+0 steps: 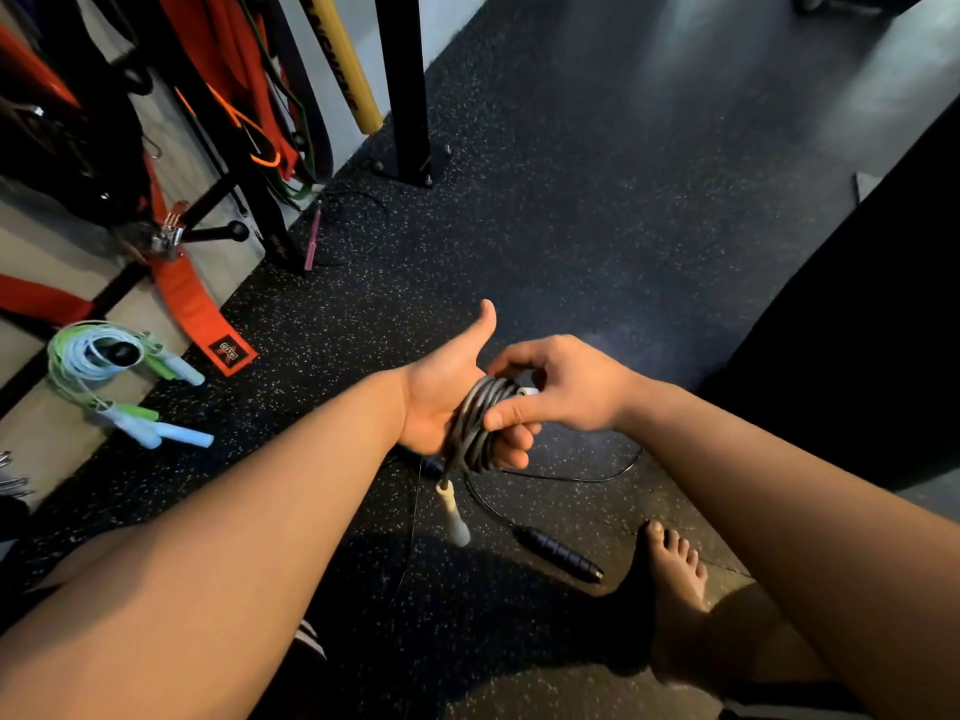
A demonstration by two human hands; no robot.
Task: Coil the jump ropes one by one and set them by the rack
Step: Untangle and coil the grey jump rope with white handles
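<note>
Coiling looked nearly done at mid-frame: the left hand [447, 402] gripped the grey rope [475, 423] and the right hand [566, 387] pinched its white handle [527, 392]. Next, likely tucking the end, then setting it by the rack [210, 111], upper left.

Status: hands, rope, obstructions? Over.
Left hand holds grey rope coiled round palm. Right hand pinches its white end. Black rope loose on floor below.

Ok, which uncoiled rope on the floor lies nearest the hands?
The black rope with the dark ribbed handle, beside the bare foot; the pink-handled rope lies farther off by the rack.
</note>
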